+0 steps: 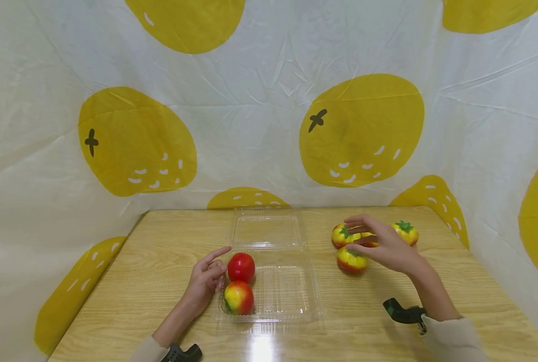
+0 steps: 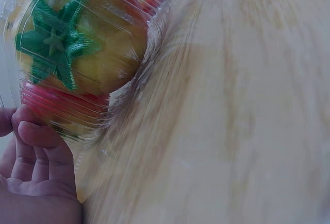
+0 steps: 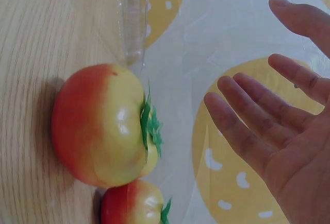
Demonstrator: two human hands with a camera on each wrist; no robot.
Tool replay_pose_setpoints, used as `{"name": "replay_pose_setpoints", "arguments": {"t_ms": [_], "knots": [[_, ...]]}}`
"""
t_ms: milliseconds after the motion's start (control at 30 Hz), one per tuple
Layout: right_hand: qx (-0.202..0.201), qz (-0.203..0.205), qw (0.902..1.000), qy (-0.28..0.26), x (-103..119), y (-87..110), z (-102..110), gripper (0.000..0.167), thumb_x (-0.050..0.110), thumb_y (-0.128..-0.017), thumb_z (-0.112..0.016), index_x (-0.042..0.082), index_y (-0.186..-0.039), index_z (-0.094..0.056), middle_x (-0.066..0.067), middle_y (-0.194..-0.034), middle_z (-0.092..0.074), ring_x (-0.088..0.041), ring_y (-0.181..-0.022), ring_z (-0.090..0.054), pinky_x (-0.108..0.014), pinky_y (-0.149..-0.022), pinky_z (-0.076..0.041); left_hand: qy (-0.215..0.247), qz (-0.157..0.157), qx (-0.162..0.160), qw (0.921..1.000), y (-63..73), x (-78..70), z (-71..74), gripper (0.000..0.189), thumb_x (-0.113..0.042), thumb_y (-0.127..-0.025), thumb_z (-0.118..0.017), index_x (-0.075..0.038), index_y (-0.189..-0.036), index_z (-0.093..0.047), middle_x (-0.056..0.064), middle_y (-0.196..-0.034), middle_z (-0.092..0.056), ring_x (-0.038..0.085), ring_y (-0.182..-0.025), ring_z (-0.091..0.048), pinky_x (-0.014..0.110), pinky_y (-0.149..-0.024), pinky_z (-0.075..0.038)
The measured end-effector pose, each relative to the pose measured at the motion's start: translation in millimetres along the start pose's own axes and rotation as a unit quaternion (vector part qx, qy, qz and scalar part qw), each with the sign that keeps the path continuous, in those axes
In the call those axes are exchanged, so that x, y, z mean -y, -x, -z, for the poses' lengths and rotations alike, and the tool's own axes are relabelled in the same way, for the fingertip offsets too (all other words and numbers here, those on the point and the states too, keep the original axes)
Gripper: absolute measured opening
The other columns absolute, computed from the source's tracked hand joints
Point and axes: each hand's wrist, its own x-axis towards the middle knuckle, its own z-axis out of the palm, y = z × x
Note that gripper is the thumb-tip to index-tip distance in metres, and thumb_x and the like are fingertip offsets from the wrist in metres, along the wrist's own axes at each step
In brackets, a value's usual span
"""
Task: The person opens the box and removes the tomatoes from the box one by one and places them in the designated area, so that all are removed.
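Observation:
A clear plastic clamshell box lies open on the table, lid to the back. Two toy tomatoes sit along its left side: a red tomato and, nearer me, a red-and-yellow tomato. My left hand pinches the box's left rim; the left wrist view shows thumb and finger at the plastic edge, beside a tomato with a green leafy top. My right hand, fingers spread and holding nothing, hovers over several yellow-and-red toy tomatoes. The nearest tomato stands apart from the fingers in the right wrist view.
The wooden table meets a white curtain printed with yellow fruit at the back and sides. One more tomato is behind the right hand, toward the right. The transparent lid reaches almost to the table's back edge.

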Motion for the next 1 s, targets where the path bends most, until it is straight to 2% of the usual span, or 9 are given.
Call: {"name": "replay_pose_setpoints", "arguments": {"t_ms": [233,600,733,1000], "knots": [[-0.002,0.016,0.9999,-0.001,5.8,-5.4,-8.1,0.052,0.021,-0.092,-0.079,0.007,-0.137,-0.056,-0.012,-0.133,-0.066,-0.029,-0.117,-0.068,-0.048,-0.094,-0.059,-0.003,-0.003,0.001,1.0000,0.2,0.6,0.1,0.051,0.002,-0.101,-0.049,0.010,-0.150,-0.039,-0.008,-0.074,-0.060,0.005,-0.054,-0.053,0.016,-0.050,-0.045],[0.011,0.043,0.9990,-0.001,12.1,-20.4,-20.8,0.052,0.021,-0.092,-0.079,0.008,-0.138,-0.057,-0.012,-0.134,-0.066,-0.033,-0.116,-0.069,-0.047,-0.092,-0.060,-0.002,0.006,-0.003,1.0000,-0.2,-0.4,-0.2,0.050,0.000,-0.102,-0.049,0.006,-0.151,-0.042,-0.007,-0.075,-0.060,0.006,-0.055,-0.052,0.016,-0.051,-0.046],[0.025,0.055,0.9981,0.003,19.1,-30.1,-26.8,0.052,0.022,-0.094,-0.077,0.007,-0.139,-0.057,-0.014,-0.134,-0.066,-0.035,-0.117,-0.069,-0.046,-0.091,-0.061,-0.004,0.005,-0.004,1.0000,-0.7,0.3,0.1,0.050,0.001,-0.102,-0.049,0.007,-0.151,-0.042,-0.007,-0.075,-0.060,0.006,-0.054,-0.052,0.016,-0.050,-0.045],[0.053,0.066,0.9964,-0.003,39.5,-49.0,-43.0,0.052,0.024,-0.092,-0.079,0.010,-0.138,-0.058,-0.011,-0.133,-0.067,-0.030,-0.113,-0.071,-0.045,-0.093,-0.061,-0.014,0.003,-0.006,0.9999,-1.0,0.7,0.5,0.050,0.000,-0.102,-0.050,0.006,-0.150,-0.043,-0.008,-0.074,-0.059,0.006,-0.054,-0.051,0.016,-0.050,-0.043]]}}
